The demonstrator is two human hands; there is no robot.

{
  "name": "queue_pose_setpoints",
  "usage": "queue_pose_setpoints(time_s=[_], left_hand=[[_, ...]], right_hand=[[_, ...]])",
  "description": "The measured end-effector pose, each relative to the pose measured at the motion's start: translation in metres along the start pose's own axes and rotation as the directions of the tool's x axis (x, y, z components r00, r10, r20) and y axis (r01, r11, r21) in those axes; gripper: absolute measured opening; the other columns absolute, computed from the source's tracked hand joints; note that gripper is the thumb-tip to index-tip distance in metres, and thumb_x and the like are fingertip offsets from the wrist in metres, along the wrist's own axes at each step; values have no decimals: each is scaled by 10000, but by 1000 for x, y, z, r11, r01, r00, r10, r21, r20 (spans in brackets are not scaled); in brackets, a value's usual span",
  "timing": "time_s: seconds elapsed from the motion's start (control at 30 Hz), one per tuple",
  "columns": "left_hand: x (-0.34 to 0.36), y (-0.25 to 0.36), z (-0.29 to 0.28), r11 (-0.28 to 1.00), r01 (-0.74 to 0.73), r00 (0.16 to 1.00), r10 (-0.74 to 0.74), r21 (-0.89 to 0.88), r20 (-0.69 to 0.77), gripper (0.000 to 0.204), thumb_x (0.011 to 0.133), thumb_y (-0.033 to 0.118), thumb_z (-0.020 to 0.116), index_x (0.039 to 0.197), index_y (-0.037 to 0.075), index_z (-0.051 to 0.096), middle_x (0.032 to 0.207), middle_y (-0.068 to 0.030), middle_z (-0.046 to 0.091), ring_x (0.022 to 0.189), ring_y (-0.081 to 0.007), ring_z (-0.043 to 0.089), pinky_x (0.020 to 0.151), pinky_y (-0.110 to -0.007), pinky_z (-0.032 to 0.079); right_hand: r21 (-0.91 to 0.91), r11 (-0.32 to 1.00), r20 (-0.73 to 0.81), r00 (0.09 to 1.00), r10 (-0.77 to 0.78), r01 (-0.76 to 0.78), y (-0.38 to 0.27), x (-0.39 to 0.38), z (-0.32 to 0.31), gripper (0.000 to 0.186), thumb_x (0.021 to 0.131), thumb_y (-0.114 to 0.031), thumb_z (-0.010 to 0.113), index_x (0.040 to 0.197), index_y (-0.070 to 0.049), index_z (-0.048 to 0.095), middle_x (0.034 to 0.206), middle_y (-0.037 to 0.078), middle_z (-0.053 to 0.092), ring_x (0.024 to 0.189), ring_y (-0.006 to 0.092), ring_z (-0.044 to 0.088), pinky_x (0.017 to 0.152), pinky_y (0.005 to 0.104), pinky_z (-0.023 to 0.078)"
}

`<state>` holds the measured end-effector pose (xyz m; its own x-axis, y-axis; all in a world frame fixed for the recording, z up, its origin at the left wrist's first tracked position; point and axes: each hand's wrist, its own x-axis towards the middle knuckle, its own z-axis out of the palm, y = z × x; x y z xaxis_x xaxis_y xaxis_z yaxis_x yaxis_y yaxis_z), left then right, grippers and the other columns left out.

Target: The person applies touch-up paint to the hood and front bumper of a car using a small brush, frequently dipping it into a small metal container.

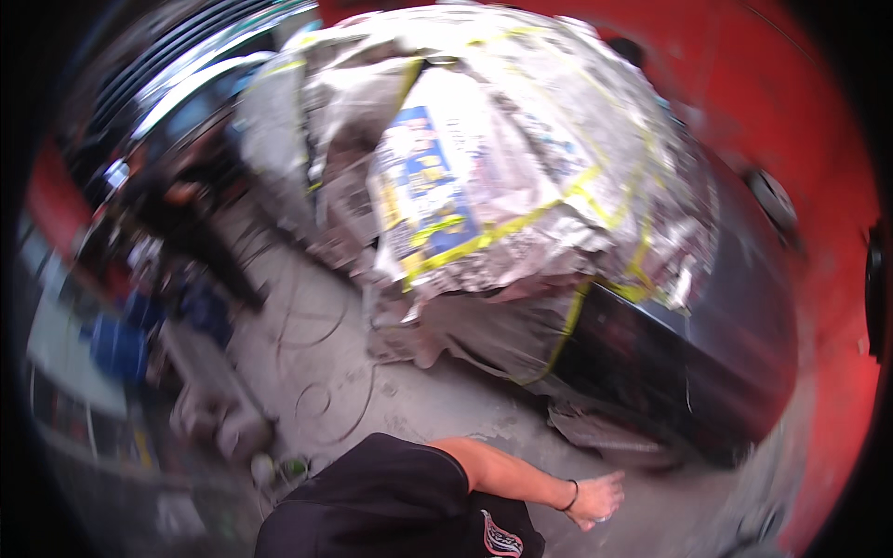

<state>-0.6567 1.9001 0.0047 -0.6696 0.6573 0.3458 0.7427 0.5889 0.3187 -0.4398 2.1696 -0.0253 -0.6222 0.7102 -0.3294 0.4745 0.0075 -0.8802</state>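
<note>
My left arm, in a short black sleeve, reaches across the lower part of the view. At its end my left hand (595, 501), with a dark band at the wrist, hangs over the grey floor. Its fingers look loosely spread; a small pale spot by them is too blurred to name. Nearest to the hand is a car whose dark body panel (642, 358) is bare. Most of the rest lies under wrinkled newspaper masking (521, 139), held with yellow tape (488, 239). My right hand is out of view.
A person in dark clothes (186, 214) stands on the left. A thin hose (372, 391) curls over the floor. Near it are a blue container (119, 349) and a long grey object (219, 400). A red wall (819, 121) rises behind the car.
</note>
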Motion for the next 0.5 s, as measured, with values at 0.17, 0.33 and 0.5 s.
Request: queue_pose_setpoints(time_s=[0.17, 0.33, 0.5], left_hand=[[41, 10, 16, 953, 278, 961, -274, 123, -48, 589, 659, 519, 838, 1003, 42, 807, 1084, -134, 715, 1120, -323, 684, 1256, -634, 328], [63, 41, 34, 803, 588, 802, -564, 97, -197, 584, 650, 511, 854, 991, 40, 792, 1066, -130, 716, 1104, -308, 692, 1243, -597, 336], [76, 97, 36, 598, 787, 614, -736, 152, -285, 570, 717, 510, 817, 1023, 30, 778, 1054, -123, 706, 1043, -287, 698, 1203, -525, 379]], right_hand=[[-82, 996, 299, 954, -10, 36, -40, 132, 17, 546, 1073, -316, 733, 1445, 70, 631, 1274, 216, 708, 1101, 322, 695, 929, 427, 590], [51, 996, 536, 839, -92, 77, -113, 248, 30, 478, 1074, -267, 728, 1438, 36, 664, 1286, 178, 712, 1086, 292, 680, 916, 405, 576], [196, 978, 673, 714, -191, 77, -171, 311, 40, 419, 1073, -229, 725, 1423, 1, 695, 1276, 135, 715, 1053, 259, 661, 892, 382, 558]])
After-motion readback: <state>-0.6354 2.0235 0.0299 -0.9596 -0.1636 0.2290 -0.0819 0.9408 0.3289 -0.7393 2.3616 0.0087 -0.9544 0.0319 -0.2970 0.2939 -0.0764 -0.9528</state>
